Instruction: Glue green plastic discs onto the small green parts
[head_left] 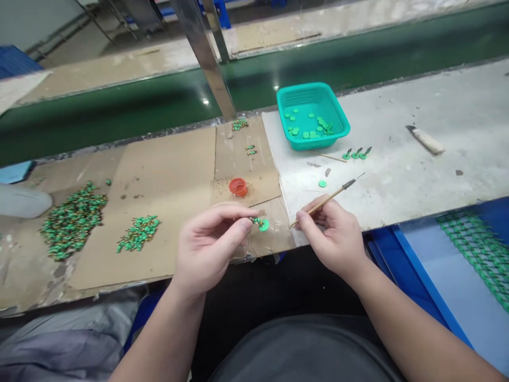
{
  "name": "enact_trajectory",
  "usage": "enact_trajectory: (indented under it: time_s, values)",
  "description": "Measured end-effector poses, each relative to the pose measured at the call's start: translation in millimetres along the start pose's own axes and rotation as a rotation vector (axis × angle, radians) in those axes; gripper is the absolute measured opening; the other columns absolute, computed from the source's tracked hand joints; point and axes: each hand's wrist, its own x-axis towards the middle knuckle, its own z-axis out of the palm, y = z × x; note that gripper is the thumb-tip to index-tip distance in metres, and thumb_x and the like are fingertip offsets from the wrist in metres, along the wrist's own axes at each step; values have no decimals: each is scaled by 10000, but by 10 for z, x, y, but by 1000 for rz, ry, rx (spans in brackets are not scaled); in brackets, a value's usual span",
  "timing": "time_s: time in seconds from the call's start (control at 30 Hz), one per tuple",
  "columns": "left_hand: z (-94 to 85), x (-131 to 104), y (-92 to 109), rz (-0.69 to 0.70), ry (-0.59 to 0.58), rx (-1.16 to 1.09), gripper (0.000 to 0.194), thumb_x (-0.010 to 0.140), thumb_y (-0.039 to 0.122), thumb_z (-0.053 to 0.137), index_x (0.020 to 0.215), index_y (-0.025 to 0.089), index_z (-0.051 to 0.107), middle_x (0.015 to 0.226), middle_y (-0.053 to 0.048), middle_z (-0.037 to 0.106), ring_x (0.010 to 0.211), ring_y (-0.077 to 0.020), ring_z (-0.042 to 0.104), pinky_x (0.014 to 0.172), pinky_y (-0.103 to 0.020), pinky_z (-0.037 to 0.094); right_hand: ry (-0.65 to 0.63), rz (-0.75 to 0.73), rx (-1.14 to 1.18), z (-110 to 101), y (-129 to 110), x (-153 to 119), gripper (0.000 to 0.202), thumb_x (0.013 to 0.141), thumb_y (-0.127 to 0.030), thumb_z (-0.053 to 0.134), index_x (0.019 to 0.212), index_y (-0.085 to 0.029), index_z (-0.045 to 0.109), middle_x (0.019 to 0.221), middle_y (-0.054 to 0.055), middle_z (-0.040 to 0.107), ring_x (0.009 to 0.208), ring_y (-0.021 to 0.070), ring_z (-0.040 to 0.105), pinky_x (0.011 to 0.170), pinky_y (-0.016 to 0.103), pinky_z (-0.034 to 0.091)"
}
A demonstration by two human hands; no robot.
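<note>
Between the thumb and forefinger of my left hand (212, 241) is a small figurine on a round green base (263, 225), tilted so the base points right. My right hand (332, 233) grips a thin wooden stick tool (326, 200) with a dark collar and a fine needle-like tip, which points up and away to the right. The stick's other end comes close to the figurine's base without visibly touching it. Just beyond my hands sit a small red cup (238, 187) and a loose green disc (322, 183).
A teal basket (344, 127) holds several green discs. Three figurines on bases (357, 154) stand near it, with a tube (427, 140) farther right. Piles of small green-and-brown pieces (73, 220) lie on the left. A blue tray (449, 276) sits below the table at right.
</note>
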Motion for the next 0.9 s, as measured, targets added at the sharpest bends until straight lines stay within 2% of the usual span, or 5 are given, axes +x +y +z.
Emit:
enact_trajectory:
  time_s: [0.1,0.23,0.53,0.77,0.9]
  values:
    - [-7,-49,167,-101,-70,-155,134,957,402,947,972,269,938,743,-41,753,579,-123,604,536,-244,519,-9,18,2,8,-10,6,173,1068,-338,755,927,-251,708,829,35,825,735,238,844,702,353,712]
    - [-1,-57,301,-202,-135,-277,250,916,507,990,936,267,925,761,-52,752,570,-111,559,529,-235,488,-8,-1,3,24,-10,5,214,1079,-377,744,909,-251,712,833,50,822,730,246,842,692,357,718]
    - [23,49,412,-181,-137,-227,344,895,556,992,893,226,898,728,-54,712,564,-115,530,539,-247,477,-13,-37,16,35,-36,1,226,1094,-348,710,888,-258,699,832,55,815,731,254,834,682,349,700]
    - [114,190,502,-162,-130,-123,439,889,631,970,878,201,878,698,-53,700,557,-117,525,531,-238,481,-53,-55,72,45,-26,39,206,1092,-276,676,888,-249,677,831,36,785,715,215,802,688,308,666]
    - [185,268,504,-126,-147,-47,328,908,518,964,880,203,876,710,-44,726,587,-130,589,556,-220,516,-40,-80,94,33,-21,12,165,1080,-253,673,916,-244,687,828,32,776,729,201,795,705,286,658]
